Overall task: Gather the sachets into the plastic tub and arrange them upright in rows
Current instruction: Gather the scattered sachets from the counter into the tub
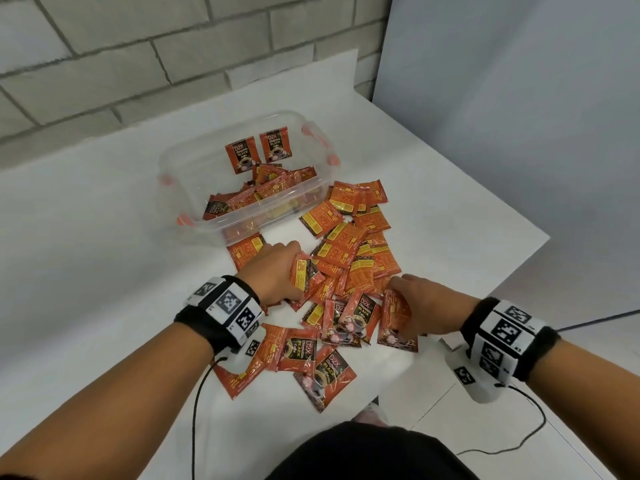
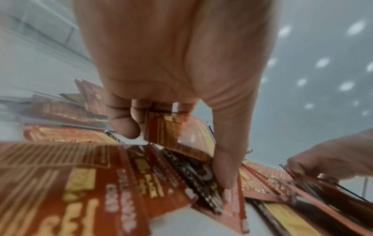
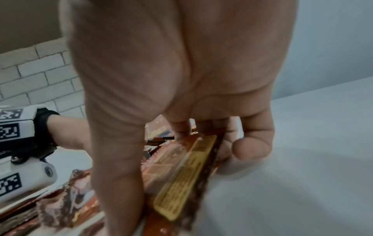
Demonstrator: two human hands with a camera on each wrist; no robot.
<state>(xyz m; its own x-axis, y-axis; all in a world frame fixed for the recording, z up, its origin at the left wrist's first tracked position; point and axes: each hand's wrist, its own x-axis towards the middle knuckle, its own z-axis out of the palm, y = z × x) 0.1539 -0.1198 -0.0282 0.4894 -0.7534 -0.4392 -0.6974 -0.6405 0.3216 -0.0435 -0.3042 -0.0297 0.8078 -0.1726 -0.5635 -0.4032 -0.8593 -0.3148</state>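
Nearest the body, a loose fan of sachets (image 1: 313,362) lies flat on the white table (image 1: 104,237), faces up, well short of both hands. Just beyond, the right hand (image 1: 420,308) sits at the right edge of the pile, thumb and fingers curled round a small stack of sachets (image 3: 181,172) held on edge, its long side running away from the wrist. The left hand (image 1: 273,271) works the left side of the pile, pinching its own sachet (image 2: 177,134) between thumb and fingers, that one tilted up off the heap. Both hands are closed on packets, then, none empty.

Between and past the hands the main heap (image 1: 349,251) spreads flat, mostly backs up, reaching toward the tub's near right corner. Farther still is the plastic tub (image 1: 194,223), clear with orange clips, touching the heap's far edge. Inside it, two sachets (image 1: 258,150) stand upright against the far wall, side by side; the rest in there lie tumbled (image 1: 263,192).

What matters now, I'd say: the tub lies ahead and slightly left of both grips, and the left hand is the nearer one. The packets held on edge want carrying forward and keeping vertical, broad faces parallel to that standing pair, to start a proper row.
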